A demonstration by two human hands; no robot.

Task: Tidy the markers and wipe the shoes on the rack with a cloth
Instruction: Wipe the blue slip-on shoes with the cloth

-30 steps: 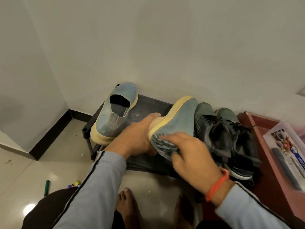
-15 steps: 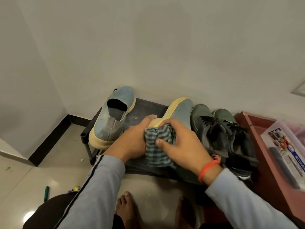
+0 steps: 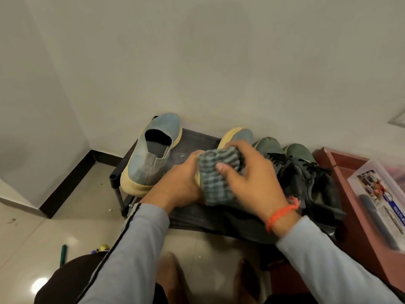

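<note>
Filling the upper half of the frame, a plain pale wall (image 3: 219, 62) is meeting a second wall at a corner on the left, with a dark skirting strip (image 3: 65, 187) running along its foot. A glossy cream tiled floor (image 3: 43, 238) is spreading across the lower left. I am crouching over the black shoe rack (image 3: 197, 141) in the middle of the frame, my bare feet showing at the bottom edge.

A reddish-brown cabinet (image 3: 341, 172) is standing at the right edge, carrying a clear plastic box (image 3: 383, 194); its printed label is too blurred for me to read. Two dark green lace-up shoes (image 3: 306, 172) are sitting side by side on the rack's right part, just beside my right wrist. A blue slip-on shoe (image 3: 151, 156) with a yellow sole is resting on the rack's left end.

My left hand (image 3: 177, 185) is gripping the heel of the matching blue shoe (image 3: 238, 134), tilted on its side at frame centre. My right hand (image 3: 252, 178) is clutching the checked cloth (image 3: 217, 176), pressing it over that shoe and hiding most of it. A green marker (image 3: 63, 255) is lying on the floor at lower left, beside other small coloured bits I cannot make out.
</note>
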